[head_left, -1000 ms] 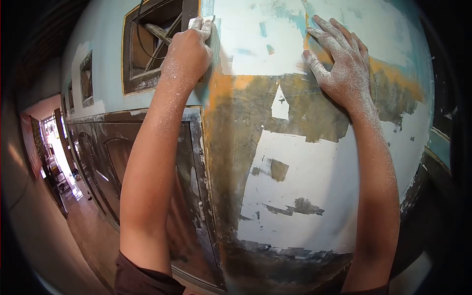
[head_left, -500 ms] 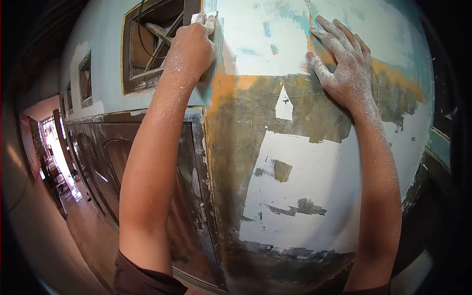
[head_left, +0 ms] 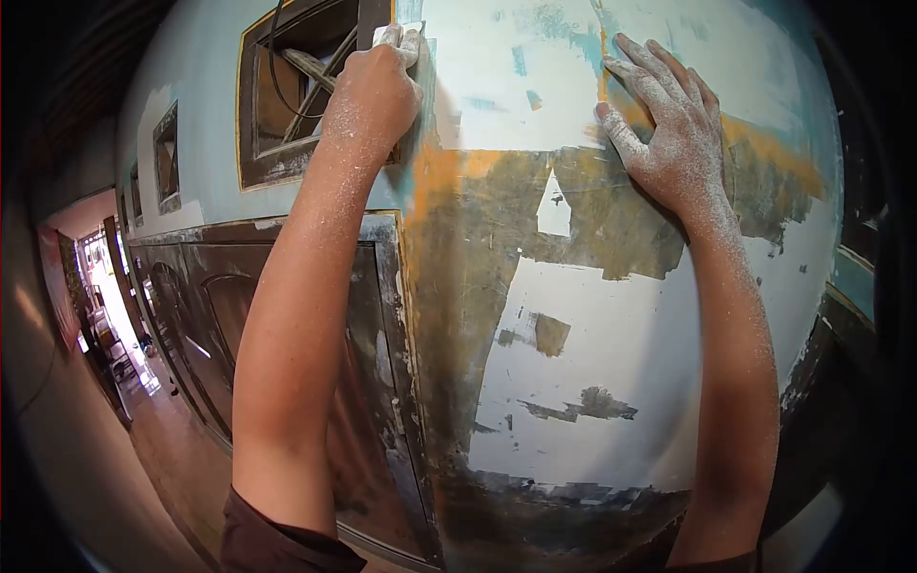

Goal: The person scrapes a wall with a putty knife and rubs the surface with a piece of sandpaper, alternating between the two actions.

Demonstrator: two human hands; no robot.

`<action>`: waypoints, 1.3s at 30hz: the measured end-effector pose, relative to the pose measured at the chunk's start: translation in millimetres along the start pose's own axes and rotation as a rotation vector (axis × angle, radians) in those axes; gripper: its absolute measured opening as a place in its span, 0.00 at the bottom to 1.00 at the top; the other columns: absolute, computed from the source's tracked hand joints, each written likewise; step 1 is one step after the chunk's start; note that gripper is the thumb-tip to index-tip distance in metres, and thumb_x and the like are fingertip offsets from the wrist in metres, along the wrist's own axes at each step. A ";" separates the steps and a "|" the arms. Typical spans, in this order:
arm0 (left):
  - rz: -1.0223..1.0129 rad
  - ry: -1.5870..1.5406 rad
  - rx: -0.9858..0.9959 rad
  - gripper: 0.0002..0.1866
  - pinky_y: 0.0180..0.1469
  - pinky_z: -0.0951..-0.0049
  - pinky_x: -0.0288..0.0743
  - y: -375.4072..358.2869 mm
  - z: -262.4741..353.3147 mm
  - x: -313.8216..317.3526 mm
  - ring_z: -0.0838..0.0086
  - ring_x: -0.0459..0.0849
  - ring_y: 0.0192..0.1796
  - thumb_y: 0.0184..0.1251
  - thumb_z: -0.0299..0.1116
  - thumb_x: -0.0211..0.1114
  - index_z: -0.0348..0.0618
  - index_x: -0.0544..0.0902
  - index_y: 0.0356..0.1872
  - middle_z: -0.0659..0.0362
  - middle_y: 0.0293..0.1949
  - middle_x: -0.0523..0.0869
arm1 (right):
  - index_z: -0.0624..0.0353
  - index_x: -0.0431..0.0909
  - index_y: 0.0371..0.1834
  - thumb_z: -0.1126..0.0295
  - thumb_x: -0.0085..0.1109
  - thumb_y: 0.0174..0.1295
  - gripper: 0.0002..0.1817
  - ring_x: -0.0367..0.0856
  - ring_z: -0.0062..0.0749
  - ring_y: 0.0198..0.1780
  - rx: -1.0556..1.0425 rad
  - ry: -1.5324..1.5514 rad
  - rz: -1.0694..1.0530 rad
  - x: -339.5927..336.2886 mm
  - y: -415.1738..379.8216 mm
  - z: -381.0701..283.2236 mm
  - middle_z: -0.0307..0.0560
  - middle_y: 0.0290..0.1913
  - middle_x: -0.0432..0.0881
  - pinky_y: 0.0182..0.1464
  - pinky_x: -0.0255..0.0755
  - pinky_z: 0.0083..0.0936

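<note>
My left hand (head_left: 377,86) is raised near the top, its fingers closed on a small white piece of sandpaper (head_left: 380,35). It presses this against the wall's corner, just right of a dark window frame (head_left: 374,24). White dust coats the fingers and forearm. My right hand (head_left: 673,134), dustier still, lies with fingers spread on the wall beside an orange strip; nothing is visible in it. Between my arms, the wall (head_left: 458,315) shows patches of white filler (head_left: 630,329), bare brown-grey, orange and pale turquoise paint.
Below the window, a dark panelled wooden door (head_left: 229,306) with worn paint runs along the left wall. A black cable (head_left: 273,67) hangs across the window opening. Smaller framed openings (head_left: 166,158) continue leftward. A tiled floor (head_left: 167,430) leads to a bright doorway (head_left: 110,277).
Both hands stay almost in place; the left has shifted very slightly at the wall's corner. The view has tilted a touch, so the wall patches sit slightly lower.
</note>
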State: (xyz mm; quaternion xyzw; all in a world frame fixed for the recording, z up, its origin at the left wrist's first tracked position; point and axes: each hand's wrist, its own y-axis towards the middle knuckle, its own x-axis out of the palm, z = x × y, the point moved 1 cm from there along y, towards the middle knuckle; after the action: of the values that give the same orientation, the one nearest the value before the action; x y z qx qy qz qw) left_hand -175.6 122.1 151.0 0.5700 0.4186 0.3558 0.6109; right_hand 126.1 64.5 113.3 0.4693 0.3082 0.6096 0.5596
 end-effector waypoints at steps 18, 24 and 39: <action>0.088 0.050 0.062 0.18 0.61 0.53 0.83 16.4 10.3 -6.4 0.45 0.89 0.53 0.66 0.24 0.63 0.36 0.88 0.56 0.40 0.51 0.90 | 0.36 0.79 0.71 0.50 0.62 0.70 0.26 0.64 0.31 0.81 0.002 0.018 -0.002 -1.5 -0.6 0.0 0.34 0.78 0.72 0.85 0.47 0.48; 0.081 0.023 0.026 0.15 0.56 0.50 0.85 28.1 2.7 0.7 0.42 0.90 0.50 0.64 0.26 0.65 0.33 0.89 0.51 0.36 0.44 0.90 | 0.39 0.80 0.70 0.51 0.62 0.69 0.25 0.62 0.32 0.82 0.011 0.037 -0.028 -7.1 0.8 -2.7 0.34 0.79 0.71 0.85 0.47 0.48; 0.043 -0.002 -0.076 0.21 0.62 0.51 0.82 46.4 5.4 3.3 0.44 0.90 0.52 0.65 0.23 0.60 0.45 0.89 0.58 0.38 0.48 0.90 | 0.38 0.79 0.69 0.51 0.62 0.69 0.25 0.60 0.30 0.83 0.047 0.038 -0.076 -11.4 1.9 -6.8 0.33 0.80 0.70 0.86 0.44 0.49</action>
State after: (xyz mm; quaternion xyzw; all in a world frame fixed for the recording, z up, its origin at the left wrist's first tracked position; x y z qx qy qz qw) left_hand -167.3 127.5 196.8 0.5556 0.3916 0.3840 0.6249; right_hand 118.4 54.1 109.9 0.4586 0.3508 0.5892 0.5652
